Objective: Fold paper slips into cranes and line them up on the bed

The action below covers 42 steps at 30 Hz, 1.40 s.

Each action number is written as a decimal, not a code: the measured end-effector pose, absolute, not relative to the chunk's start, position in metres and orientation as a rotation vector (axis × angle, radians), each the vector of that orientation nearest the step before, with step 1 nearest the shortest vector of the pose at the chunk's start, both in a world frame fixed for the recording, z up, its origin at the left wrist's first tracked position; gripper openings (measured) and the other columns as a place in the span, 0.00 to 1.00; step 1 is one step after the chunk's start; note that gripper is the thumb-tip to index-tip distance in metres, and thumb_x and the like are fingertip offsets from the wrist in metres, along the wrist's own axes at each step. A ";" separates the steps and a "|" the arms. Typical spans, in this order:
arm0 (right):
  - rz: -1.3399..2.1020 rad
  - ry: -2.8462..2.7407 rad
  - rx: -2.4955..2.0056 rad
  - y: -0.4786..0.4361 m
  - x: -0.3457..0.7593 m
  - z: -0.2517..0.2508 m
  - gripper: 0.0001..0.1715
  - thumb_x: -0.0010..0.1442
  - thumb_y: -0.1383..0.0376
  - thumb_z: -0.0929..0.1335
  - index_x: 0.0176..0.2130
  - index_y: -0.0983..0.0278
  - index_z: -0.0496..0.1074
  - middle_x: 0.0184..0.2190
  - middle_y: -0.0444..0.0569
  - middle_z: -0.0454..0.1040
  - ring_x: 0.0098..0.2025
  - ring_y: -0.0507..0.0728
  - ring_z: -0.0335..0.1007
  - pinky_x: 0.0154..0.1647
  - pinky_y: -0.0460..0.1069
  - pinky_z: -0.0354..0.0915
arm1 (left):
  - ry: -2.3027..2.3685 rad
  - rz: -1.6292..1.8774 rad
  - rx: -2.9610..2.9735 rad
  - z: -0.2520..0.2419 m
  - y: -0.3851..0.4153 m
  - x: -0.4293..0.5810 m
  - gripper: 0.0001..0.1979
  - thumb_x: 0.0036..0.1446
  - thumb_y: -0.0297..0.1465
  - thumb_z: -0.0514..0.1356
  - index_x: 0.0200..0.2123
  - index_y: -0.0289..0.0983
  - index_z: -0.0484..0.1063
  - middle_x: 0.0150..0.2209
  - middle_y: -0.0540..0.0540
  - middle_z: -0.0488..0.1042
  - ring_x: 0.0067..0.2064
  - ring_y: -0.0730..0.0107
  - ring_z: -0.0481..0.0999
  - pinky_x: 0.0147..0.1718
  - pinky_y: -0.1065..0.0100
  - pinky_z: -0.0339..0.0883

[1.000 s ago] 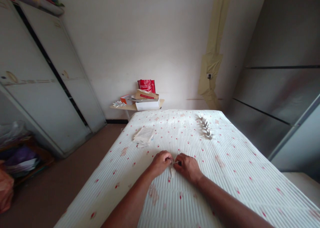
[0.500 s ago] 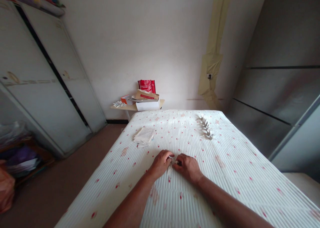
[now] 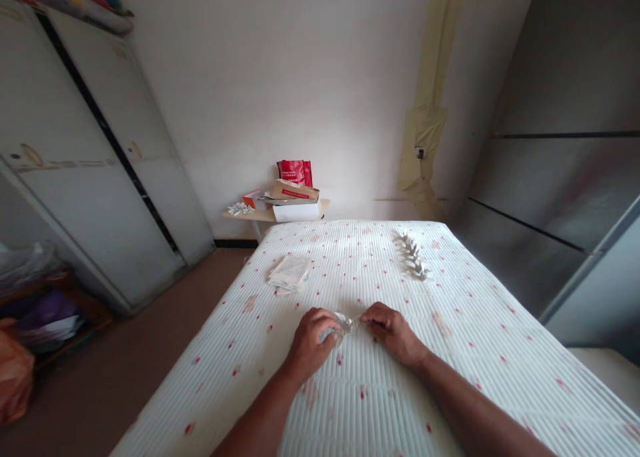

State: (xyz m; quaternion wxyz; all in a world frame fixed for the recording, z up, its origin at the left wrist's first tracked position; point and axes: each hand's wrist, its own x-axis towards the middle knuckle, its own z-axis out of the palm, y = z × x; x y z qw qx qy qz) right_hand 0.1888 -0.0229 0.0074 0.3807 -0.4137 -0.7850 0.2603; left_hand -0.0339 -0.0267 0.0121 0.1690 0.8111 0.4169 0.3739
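Observation:
A small folded piece of paper (image 3: 345, 323) is between my two hands, above the middle of the white quilted bed cover (image 3: 380, 403). My left hand (image 3: 314, 340) is closed around its left side, thumb below and fingers above. With fingertips pinched, my right hand (image 3: 393, 330) holds a thin tip of the same paper at its right end. A stack of flat printed paper sheets (image 3: 290, 273) lies beyond my left hand. Several folded paper pieces with pointed ends (image 3: 413, 255) stand in a row toward the far right of the bed.
Behind the bed's far left corner, a small table (image 3: 263, 215) holds a white box (image 3: 297, 210), a red bag (image 3: 295, 171) and a pile of white folded pieces (image 3: 241, 209). Cabinets (image 3: 100, 150) stand at left; a large grey wardrobe (image 3: 555, 177) is at right.
My hands have moved apart, my right hand to the right and my left hand slightly left. More of the folded paper shows between them.

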 end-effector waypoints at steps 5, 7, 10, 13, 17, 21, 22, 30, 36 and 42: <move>0.442 -2.269 -1.063 -0.028 0.183 0.008 0.29 0.50 0.81 0.59 0.44 0.57 0.73 0.37 0.48 0.69 0.38 0.52 0.67 0.38 0.45 0.62 | 1.256 0.844 2.504 0.014 -0.038 -0.028 0.12 0.46 0.25 0.59 0.35 0.42 0.75 0.35 0.48 0.72 0.41 0.65 0.67 0.43 0.61 0.59; 0.301 -2.360 -1.095 -0.029 0.181 0.006 0.26 0.53 0.78 0.60 0.44 0.55 0.73 0.36 0.48 0.69 0.38 0.53 0.66 0.37 0.46 0.61 | 1.269 0.794 2.539 0.013 -0.039 -0.027 0.12 0.48 0.24 0.58 0.35 0.43 0.75 0.35 0.49 0.72 0.41 0.66 0.67 0.42 0.62 0.59; 0.164 -2.418 -1.125 -0.030 0.179 0.003 0.21 0.58 0.73 0.62 0.45 0.54 0.73 0.36 0.48 0.70 0.38 0.54 0.65 0.38 0.47 0.60 | 1.263 0.761 2.572 0.013 -0.038 -0.026 0.12 0.49 0.24 0.57 0.37 0.44 0.74 0.36 0.49 0.72 0.42 0.66 0.67 0.43 0.62 0.58; 0.127 -2.427 -1.156 -0.030 0.177 0.003 0.18 0.60 0.71 0.61 0.45 0.56 0.73 0.34 0.49 0.69 0.37 0.53 0.65 0.37 0.47 0.60 | 1.283 0.744 2.577 0.014 -0.039 -0.026 0.12 0.48 0.28 0.60 0.39 0.44 0.73 0.38 0.48 0.72 0.42 0.64 0.67 0.44 0.60 0.57; 0.145 -2.418 -1.197 -0.031 0.176 0.005 0.18 0.61 0.71 0.60 0.42 0.57 0.74 0.34 0.49 0.69 0.37 0.53 0.66 0.37 0.47 0.61 | 1.363 0.714 2.563 0.015 -0.038 -0.026 0.12 0.48 0.27 0.59 0.37 0.44 0.74 0.37 0.48 0.72 0.42 0.65 0.67 0.42 0.62 0.58; 0.169 -2.419 -1.200 -0.032 0.176 0.007 0.20 0.59 0.73 0.60 0.45 0.55 0.73 0.42 0.49 0.69 0.42 0.54 0.66 0.42 0.48 0.61 | 1.383 0.695 2.620 0.014 -0.033 -0.025 0.14 0.50 0.22 0.55 0.36 0.44 0.75 0.35 0.48 0.71 0.40 0.67 0.67 0.41 0.63 0.58; 0.169 -2.430 -1.201 -0.032 0.176 0.007 0.20 0.59 0.72 0.60 0.46 0.55 0.72 0.44 0.49 0.69 0.43 0.54 0.65 0.43 0.48 0.61 | 1.388 0.697 2.634 0.013 -0.031 -0.026 0.15 0.51 0.21 0.55 0.36 0.44 0.75 0.36 0.48 0.71 0.40 0.66 0.67 0.40 0.63 0.58; 0.083 -2.478 -1.305 -0.038 0.170 0.013 0.21 0.61 0.69 0.61 0.50 0.51 0.68 0.44 0.49 0.69 0.42 0.56 0.64 0.41 0.50 0.59 | 1.377 0.707 2.679 0.012 -0.030 -0.027 0.16 0.51 0.19 0.53 0.37 0.43 0.74 0.37 0.46 0.70 0.42 0.65 0.65 0.41 0.62 0.58; 0.067 -2.508 -1.354 -0.039 0.168 0.016 0.19 0.61 0.68 0.61 0.49 0.53 0.69 0.45 0.49 0.68 0.43 0.57 0.63 0.41 0.50 0.57 | 1.361 0.666 2.663 0.015 -0.031 -0.025 0.17 0.50 0.18 0.53 0.37 0.42 0.73 0.40 0.47 0.70 0.44 0.65 0.64 0.44 0.61 0.58; 0.037 -2.501 -1.426 -0.040 0.160 0.017 0.17 0.60 0.68 0.62 0.47 0.55 0.71 0.45 0.50 0.69 0.43 0.57 0.62 0.40 0.49 0.56 | 1.297 0.705 2.709 0.011 -0.029 -0.016 0.12 0.53 0.20 0.53 0.33 0.39 0.73 0.38 0.45 0.72 0.45 0.63 0.64 0.43 0.59 0.56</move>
